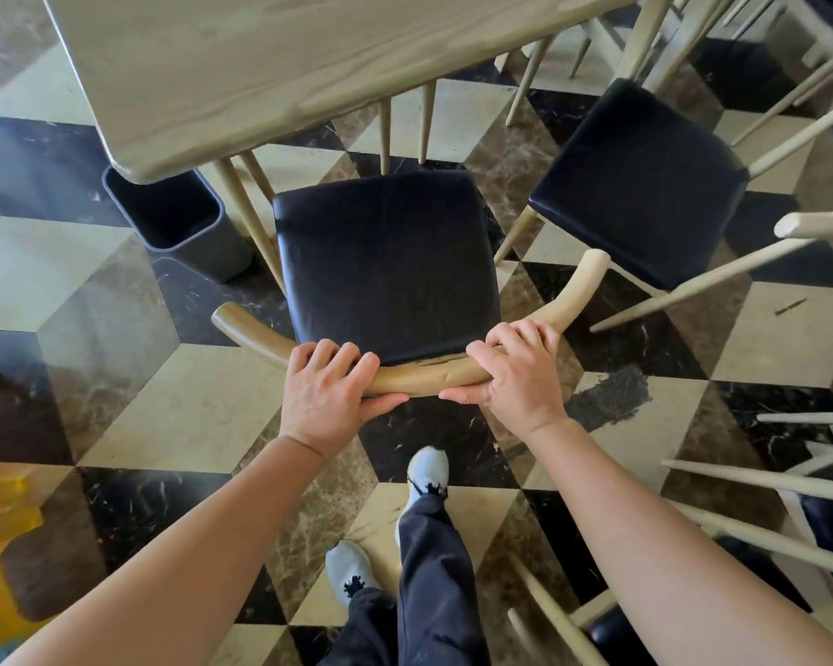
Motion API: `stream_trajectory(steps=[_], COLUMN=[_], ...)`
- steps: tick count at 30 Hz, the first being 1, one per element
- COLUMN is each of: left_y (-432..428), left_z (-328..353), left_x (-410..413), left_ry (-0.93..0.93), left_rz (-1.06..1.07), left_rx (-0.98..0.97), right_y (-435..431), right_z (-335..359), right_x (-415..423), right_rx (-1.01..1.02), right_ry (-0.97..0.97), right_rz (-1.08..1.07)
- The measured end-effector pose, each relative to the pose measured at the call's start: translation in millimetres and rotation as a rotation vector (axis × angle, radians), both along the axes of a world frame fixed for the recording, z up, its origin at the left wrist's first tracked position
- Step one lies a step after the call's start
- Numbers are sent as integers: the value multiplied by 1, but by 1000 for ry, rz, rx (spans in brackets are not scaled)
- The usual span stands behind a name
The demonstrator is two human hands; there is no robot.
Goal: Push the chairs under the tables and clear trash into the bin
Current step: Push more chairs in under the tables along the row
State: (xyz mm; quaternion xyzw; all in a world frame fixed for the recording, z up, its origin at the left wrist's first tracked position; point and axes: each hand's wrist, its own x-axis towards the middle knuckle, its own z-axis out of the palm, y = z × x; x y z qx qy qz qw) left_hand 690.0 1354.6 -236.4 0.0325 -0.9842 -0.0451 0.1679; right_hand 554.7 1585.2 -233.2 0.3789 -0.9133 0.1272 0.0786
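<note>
A wooden chair with a black padded seat (385,262) stands just in front of the pale wooden table (241,64), its seat outside the table edge. My left hand (325,391) and my right hand (518,372) both grip its curved wooden backrest (419,379), one on each side of the middle. A dark grey bin (184,223) stands on the floor under the table's near left corner, left of the chair. I see nothing inside the bin.
A second black-seated chair (640,180) stands to the right, also outside the table. More pale chair legs and seats (789,497) crowd the right edge. A yellow object (1,545) lies on the checkered floor at the left. My feet are directly behind the chair.
</note>
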Motion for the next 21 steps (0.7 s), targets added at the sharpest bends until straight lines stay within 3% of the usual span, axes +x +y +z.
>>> stream_trajectory(steps=[21], left_y=[-25], left_z=[21], left_x=[-107], left_ry=[-120], left_rz=[154], left_rx=[82], right_y=[-42], right_z=[2], right_x=[-126], right_rx=[-61], right_ry=[-19], right_rz=[125])
